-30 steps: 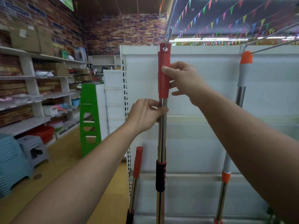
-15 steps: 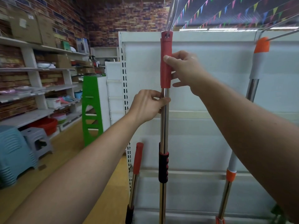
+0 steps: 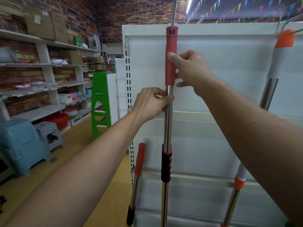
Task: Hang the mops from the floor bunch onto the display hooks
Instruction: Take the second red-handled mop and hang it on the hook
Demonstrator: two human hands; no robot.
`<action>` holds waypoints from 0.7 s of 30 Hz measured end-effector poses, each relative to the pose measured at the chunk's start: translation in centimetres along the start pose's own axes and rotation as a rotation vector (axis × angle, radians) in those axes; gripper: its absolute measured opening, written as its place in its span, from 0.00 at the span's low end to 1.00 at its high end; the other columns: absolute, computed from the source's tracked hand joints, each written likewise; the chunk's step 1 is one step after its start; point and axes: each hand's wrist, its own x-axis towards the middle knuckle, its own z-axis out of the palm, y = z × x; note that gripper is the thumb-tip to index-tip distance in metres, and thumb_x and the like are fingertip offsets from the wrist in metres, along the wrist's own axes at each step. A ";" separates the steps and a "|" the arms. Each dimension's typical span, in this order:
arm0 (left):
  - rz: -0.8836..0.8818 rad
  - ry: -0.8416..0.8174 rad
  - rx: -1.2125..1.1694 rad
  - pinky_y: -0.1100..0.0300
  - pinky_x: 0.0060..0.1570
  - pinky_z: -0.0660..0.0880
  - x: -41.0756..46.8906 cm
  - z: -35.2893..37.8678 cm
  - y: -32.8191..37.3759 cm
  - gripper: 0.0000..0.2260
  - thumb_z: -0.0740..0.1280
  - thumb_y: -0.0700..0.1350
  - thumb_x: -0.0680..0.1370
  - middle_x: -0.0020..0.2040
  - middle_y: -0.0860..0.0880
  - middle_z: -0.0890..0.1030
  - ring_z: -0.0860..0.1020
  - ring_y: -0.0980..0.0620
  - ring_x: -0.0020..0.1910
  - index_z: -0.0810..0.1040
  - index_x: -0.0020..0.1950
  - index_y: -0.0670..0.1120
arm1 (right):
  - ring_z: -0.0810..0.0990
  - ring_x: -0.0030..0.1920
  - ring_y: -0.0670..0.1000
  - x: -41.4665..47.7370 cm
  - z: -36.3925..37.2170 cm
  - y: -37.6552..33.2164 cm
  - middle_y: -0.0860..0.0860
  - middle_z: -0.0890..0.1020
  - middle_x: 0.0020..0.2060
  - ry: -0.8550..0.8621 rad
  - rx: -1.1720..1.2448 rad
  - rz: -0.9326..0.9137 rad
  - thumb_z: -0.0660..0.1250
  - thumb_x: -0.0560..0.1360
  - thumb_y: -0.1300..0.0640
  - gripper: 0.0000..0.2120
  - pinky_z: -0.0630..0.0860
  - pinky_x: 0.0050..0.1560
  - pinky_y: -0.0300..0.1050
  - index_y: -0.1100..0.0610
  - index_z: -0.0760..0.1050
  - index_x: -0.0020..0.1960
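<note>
A mop (image 3: pixel 168 128) is held upright at the centre of the frame, in front of the white display panel (image 3: pixel 229 82). Its red top grip (image 3: pixel 170 46) is pinched by the right hand (image 3: pixel 191 71), with the thumb laid across the front of the grip and the fingers curled behind it. Just below the grip, the bare steel shaft is pinched by the left hand (image 3: pixel 150 104) between thumb and fingertips. Lower on the shaft a black ribbed sleeve (image 3: pixel 166 163) is seen.

At the top centre, the hole in the grip's cap is met by a thin metal display hook (image 3: pixel 174 12). The hook seems to pass through the hole, though this cannot be settled from this angle.

Left of centre and lower down, a second mop (image 3: pixel 140 159) with a red grip is seen beside the panel's edge, untouched by either hand. At the right edge, a third mop (image 3: pixel 284 40) with an orange cap is seen against another hook (image 3: pixel 295 31). It is blurred there and partly hidden by the right forearm.

On the left, stocked shelves (image 3: pixel 41 66) are lined against a brick wall. A green step stool (image 3: pixel 100 102) is placed near the panel, and blue stools (image 3: pixel 21 145) and grey stools (image 3: pixel 49 135) are stacked at the lower left.
</note>
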 end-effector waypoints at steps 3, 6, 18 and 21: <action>-0.020 0.054 -0.003 0.43 0.46 0.85 -0.2 0.4 -0.3 0.08 0.74 0.57 0.74 0.38 0.48 0.88 0.87 0.46 0.39 0.83 0.43 0.54 | 0.87 0.53 0.63 0.1 -0.1 0.3 0.66 0.84 0.59 0.001 0.026 0.015 0.66 0.82 0.46 0.18 0.87 0.46 0.57 0.53 0.70 0.37; -0.043 0.117 -0.009 0.43 0.46 0.85 -0.6 1.0 -0.5 0.09 0.74 0.58 0.73 0.40 0.49 0.88 0.87 0.47 0.41 0.84 0.42 0.54 | 0.88 0.51 0.59 0.2 -0.3 1.1 0.63 0.86 0.56 -0.008 0.049 0.044 0.67 0.81 0.44 0.16 0.87 0.47 0.57 0.54 0.74 0.40; -0.143 0.216 0.004 0.59 0.48 0.78 -5.4 3.8 -2.2 0.13 0.72 0.52 0.77 0.45 0.50 0.86 0.84 0.51 0.46 0.84 0.62 0.53 | 0.88 0.47 0.57 -3.0 -0.3 6.6 0.53 0.84 0.44 -0.084 0.076 0.160 0.71 0.79 0.50 0.08 0.85 0.49 0.58 0.55 0.79 0.49; -0.219 0.186 0.016 0.59 0.49 0.79 -7.3 4.3 -3.7 0.14 0.73 0.50 0.77 0.44 0.50 0.86 0.84 0.51 0.45 0.84 0.62 0.54 | 0.87 0.43 0.52 -4.6 -0.2 8.1 0.53 0.85 0.47 -0.077 0.109 0.196 0.71 0.79 0.49 0.12 0.86 0.50 0.58 0.57 0.80 0.54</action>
